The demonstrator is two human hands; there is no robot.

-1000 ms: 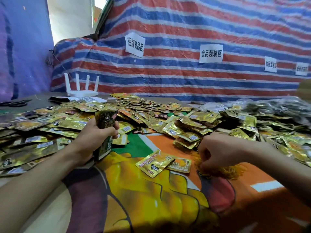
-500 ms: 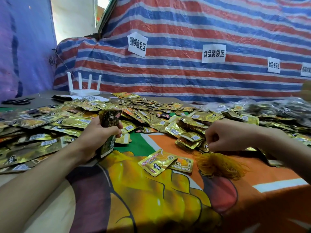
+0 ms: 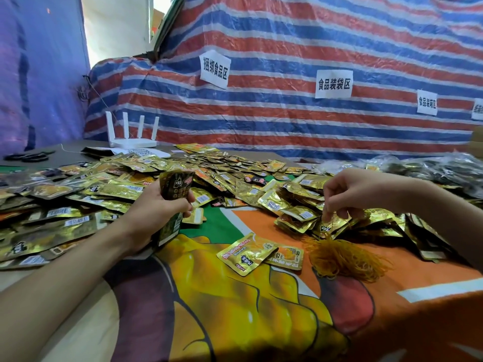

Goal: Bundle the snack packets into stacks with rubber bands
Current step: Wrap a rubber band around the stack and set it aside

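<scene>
My left hand [image 3: 154, 212] grips an upright stack of gold snack packets [image 3: 176, 186] at centre left, its lower end near the printed cloth. My right hand [image 3: 350, 192] hovers just above a tangle of orange rubber bands [image 3: 342, 259], fingertips pinched together. Thin strands rise from the tangle's peak to those fingertips. Two loose gold packets [image 3: 247, 253] lie flat between the hands. A wide heap of packets [image 3: 104, 189] covers the table behind and to both sides.
A white router [image 3: 130, 134] with several antennas stands at the back left, with black scissors [image 3: 26, 156] further left. Clear bags of packets [image 3: 444, 171] sit at the far right. A striped tarp [image 3: 261, 113] with paper labels closes off the back.
My right hand has lifted off the rubber band tangle and moved up and right, drawing strands up with it. My left hand keeps its hold on the stack.
</scene>
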